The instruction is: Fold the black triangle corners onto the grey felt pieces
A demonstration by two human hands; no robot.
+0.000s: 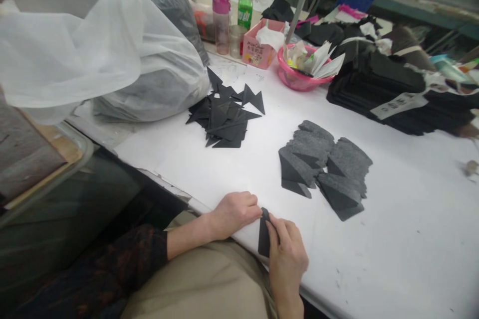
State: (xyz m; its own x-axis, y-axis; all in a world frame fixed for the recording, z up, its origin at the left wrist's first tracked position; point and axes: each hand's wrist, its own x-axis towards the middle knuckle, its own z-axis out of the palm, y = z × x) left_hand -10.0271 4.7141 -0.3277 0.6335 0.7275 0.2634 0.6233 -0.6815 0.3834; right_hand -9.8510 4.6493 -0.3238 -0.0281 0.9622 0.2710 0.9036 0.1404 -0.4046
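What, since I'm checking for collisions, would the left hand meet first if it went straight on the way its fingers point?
The left hand would first meet the small black piece right in front of it, then probably the right hand; exact contact and depth are hard to tell.

White tabletop seen, dotted with small specks. Heap of black pointed pieces spread on it. Right of heap and nearer, grey-and-black pieces laid overlapping. Left of heap, bulky plastic bag set down. Beyond heap, purple-lidded bottle and pink box placed; beyond and rightward, pink basin and black stack.
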